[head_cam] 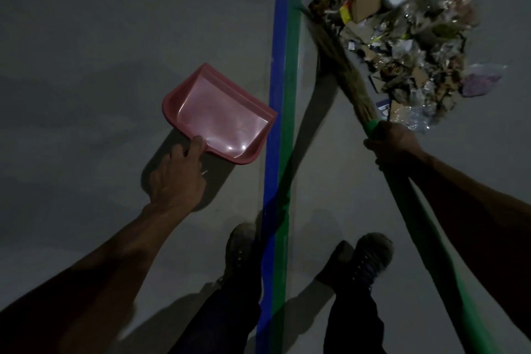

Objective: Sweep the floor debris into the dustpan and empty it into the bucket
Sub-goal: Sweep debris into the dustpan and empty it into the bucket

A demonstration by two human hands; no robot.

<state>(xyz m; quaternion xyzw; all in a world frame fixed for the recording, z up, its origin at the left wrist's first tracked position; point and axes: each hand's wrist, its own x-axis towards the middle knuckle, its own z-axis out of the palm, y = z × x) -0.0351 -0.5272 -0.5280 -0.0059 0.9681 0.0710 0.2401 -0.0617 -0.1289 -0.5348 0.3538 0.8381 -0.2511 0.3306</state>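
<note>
A pink dustpan hangs over the grey floor left of centre, empty inside, and my left hand grips its handle. My right hand is closed on a broom's green handle. The broom's straw bristles slant up and left, their tip at the left edge of a debris pile. The pile is cardboard scraps, paper, clear plastic and a white block, at the upper right. No bucket is in view.
Blue and green tape lines run up the floor between dustpan and pile, then turn left along the top. My two dark shoes stand at the bottom centre, one on each side of the tape. The room is dim.
</note>
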